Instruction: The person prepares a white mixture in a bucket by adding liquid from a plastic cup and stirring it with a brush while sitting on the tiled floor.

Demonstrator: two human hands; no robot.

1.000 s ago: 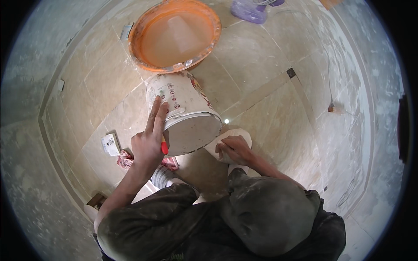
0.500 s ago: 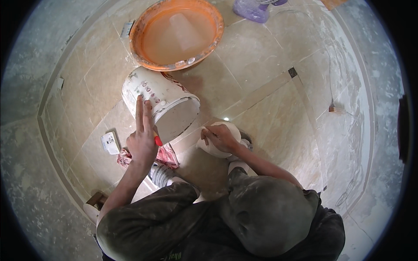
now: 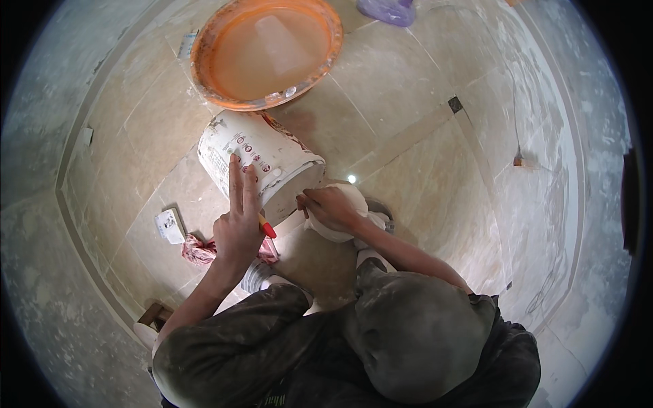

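Observation:
A white bucket (image 3: 255, 146) with small round printed marks is tipped over, its mouth facing me and to the right. My left hand (image 3: 238, 234) rests two stretched fingers on the bucket's side. Its other fingers are folded around a tool with a red and orange handle (image 3: 267, 227); the tool's working end is hidden. At the bucket's mouth, my right hand (image 3: 330, 209) has its fingertips pinched together near the rim. What it pinches, if anything, is too small to tell. A pale round container (image 3: 350, 197) sits beneath that hand, partly covered by it.
An orange basin (image 3: 201, 71) of cloudy water, with a pale cylinder in it, stands beyond the bucket. A purple object (image 3: 388, 11) lies at the far edge. To the left are a small white box (image 3: 169, 226) and a reddish cloth (image 3: 197, 250). A brush-like piece (image 3: 525, 162) lies right.
The bucket has turned and shifted slightly to the right with my left hand on it. My right hand has moved left to the bucket's mouth. The whole view has shifted a little.

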